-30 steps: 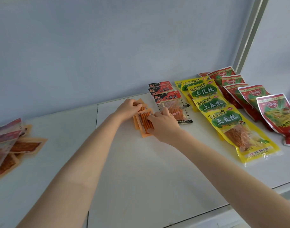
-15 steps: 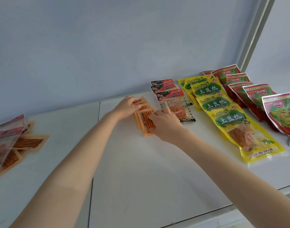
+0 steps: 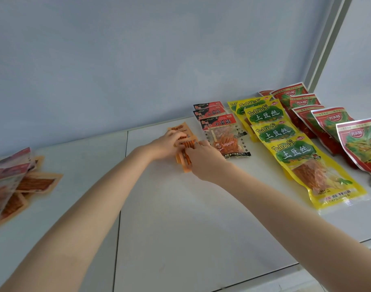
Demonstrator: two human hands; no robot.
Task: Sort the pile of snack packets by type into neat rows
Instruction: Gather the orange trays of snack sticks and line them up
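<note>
A short row of small orange packets (image 3: 185, 163) lies on the white table (image 3: 180, 218) near the back wall. My left hand (image 3: 168, 143) rests on the upper packets, fingers curled over them. The lower orange packets are held at their right edge by my right hand (image 3: 203, 159). Right of them lie three sorted rows: black-and-red packets (image 3: 224, 135), yellow packets (image 3: 294, 148) and red packets (image 3: 336, 127). A loose pile of packets (image 3: 13, 182) sits at the far left.
A blue wall stands close behind the rows. A seam (image 3: 120, 207) splits the table into two panels. The table's front edge (image 3: 306, 264) runs along the lower right. A white frame post (image 3: 325, 41) rises at the back right corner.
Both hands stay on the orange packets and have shifted slightly along them. My view has drifted a little to the left, so the rows sit further right.
</note>
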